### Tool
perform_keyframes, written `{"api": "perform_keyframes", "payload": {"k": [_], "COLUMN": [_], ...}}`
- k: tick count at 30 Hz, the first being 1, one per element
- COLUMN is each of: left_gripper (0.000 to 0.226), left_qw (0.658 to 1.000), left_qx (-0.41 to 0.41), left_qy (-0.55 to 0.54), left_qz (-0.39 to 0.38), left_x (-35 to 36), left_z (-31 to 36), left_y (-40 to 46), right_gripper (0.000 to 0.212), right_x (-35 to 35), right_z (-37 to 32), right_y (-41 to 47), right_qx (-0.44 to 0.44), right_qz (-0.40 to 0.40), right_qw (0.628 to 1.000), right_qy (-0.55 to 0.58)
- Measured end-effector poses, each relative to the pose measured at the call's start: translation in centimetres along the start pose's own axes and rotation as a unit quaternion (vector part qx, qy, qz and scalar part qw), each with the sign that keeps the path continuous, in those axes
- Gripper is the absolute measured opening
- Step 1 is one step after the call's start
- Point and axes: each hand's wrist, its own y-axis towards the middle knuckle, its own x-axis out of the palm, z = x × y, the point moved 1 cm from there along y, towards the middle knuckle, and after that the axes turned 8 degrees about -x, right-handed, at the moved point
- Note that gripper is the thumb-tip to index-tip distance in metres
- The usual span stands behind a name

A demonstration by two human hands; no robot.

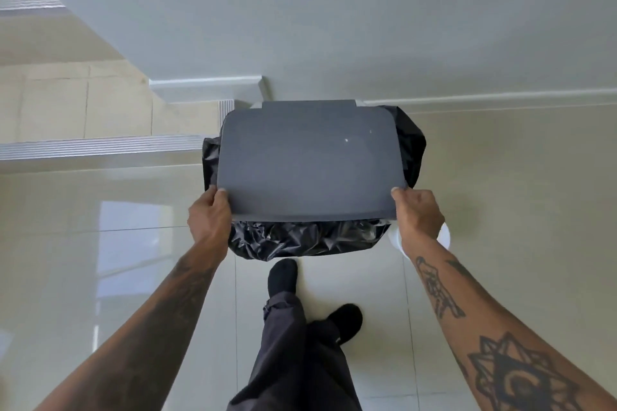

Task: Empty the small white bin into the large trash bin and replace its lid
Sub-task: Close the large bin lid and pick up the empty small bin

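Both hands (210, 213) (417, 213) grip grey lid (310, 160) over black-lined bin (300, 238).

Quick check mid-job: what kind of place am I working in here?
Likely indoors in a home or flat: glossy tiled floor, white wall with baseboard, and a bag-lined bin whose grey lid both hands grip.

I see my left hand (209, 217) and right hand (417, 214) gripping the flat grey plastic lid (310, 160) at its seven and five o'clock corners, above the crumpled black bin liner (300, 240).
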Motion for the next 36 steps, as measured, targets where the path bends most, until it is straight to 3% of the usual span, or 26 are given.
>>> {"api": "perform_keyframes", "payload": {"k": [10, 12, 14, 16, 18, 22, 25, 28, 31, 36], "left_gripper": [0.03, 0.039, 0.04, 0.03, 0.023, 0.02, 0.02, 0.024, 0.03, 0.038], "left_qw": [0.975, 0.962, 0.955, 0.938, 0.919, 0.87, 0.846, 0.849, 0.869, 0.858], "left_qx": [0.037, 0.076, 0.178, 0.27, 0.302, 0.308, 0.263, 0.195, 0.126, 0.152], "left_qy": [0.216, 0.261, 0.237, 0.201, 0.176, 0.225, 0.285, 0.346, 0.391, 0.445], "left_qz": [-0.027, -0.008, -0.023, -0.088, -0.182, -0.312, -0.366, -0.349, -0.275, -0.207], "left_x": [0.9, 1.3, 3.1, 6.4, 10.5, 19.0, 24.7, 30.3, 35.1, 41.4], "left_z": [-1.3, 0.7, 3.3, 5.6, 6.7, 5.2, 1.1, -4.2, -9.4, -15.6], "left_y": [4.0, 2.9, 0.4, -3.1, -7.3, -15.6, -19.6, -20.2, -17.8, -11.5], "right_gripper": [0.017, 0.016, 0.017, 0.019, 0.017, 0.02, 0.021, 0.015, 0.021, 0.023], "right_x": [1.8, 0.8, -0.8, -3.1, -5.8, -10.7, -12.6, -12.3, -10.5, -6.6], "right_z": [3.0, 2.6, 2.2, 2.3, 3.5, 7.8, 12.7, 18.7, 24.6, 32.0], "right_y": [2.2, 2.5, 2.8, 3.2, 3.8, 5.6, 8.2, 11.7, 15.4, 20.8], "right_qx": [-0.019, -0.007, -0.005, 0.004, 0.02, 0.058, 0.086, 0.101, 0.105, 0.079], "right_qz": [-0.005, -0.044, -0.075, -0.065, -0.043, -0.016, -0.008, -0.015, -0.027, -0.03], "right_qw": [1.0, 0.999, 0.997, 0.998, 0.998, 0.995, 0.993, 0.991, 0.991, 0.995], "right_qy": [-0.008, -0.003, 0.003, 0.023, 0.048, 0.076, 0.084, 0.085, 0.076, 0.059]}}
